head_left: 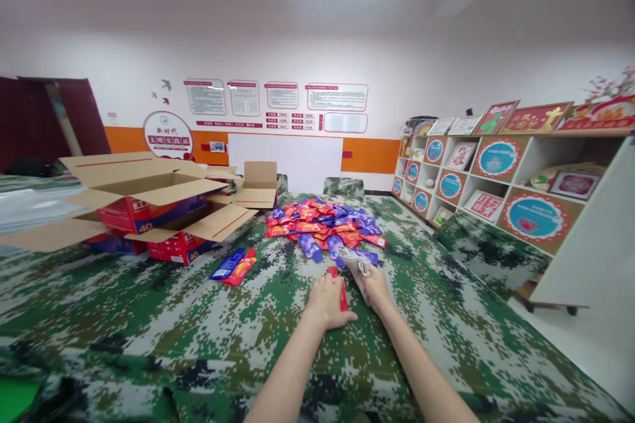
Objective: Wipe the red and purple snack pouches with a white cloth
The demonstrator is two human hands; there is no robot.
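My left hand (pixel 325 301) rests palm-down on a red packet (pixel 344 296) lying on the table, with its thumb spread out to the right. Part of that packet is hidden under my fingers. Closed around a bunched white cloth (pixel 354 263), my right hand (pixel 376 285) is just right of the packet, near the front of a pile. This heap of red and purple-blue packets (pixel 322 221) lies ahead of both hands. To the left, a blue packet (pixel 228 264) and a red-orange packet (pixel 241 268) lie side by side, touching.
Several opened cardboard boxes (pixel 186 244) with spread flaps stand at the left. Clear plastic (pixel 34 215) lies beyond them. A camouflage cloth covers the table (pixel 198 330). White shelves (pixel 501 178) line the right wall, and chairs (pixel 343 186) stand at the far edge.
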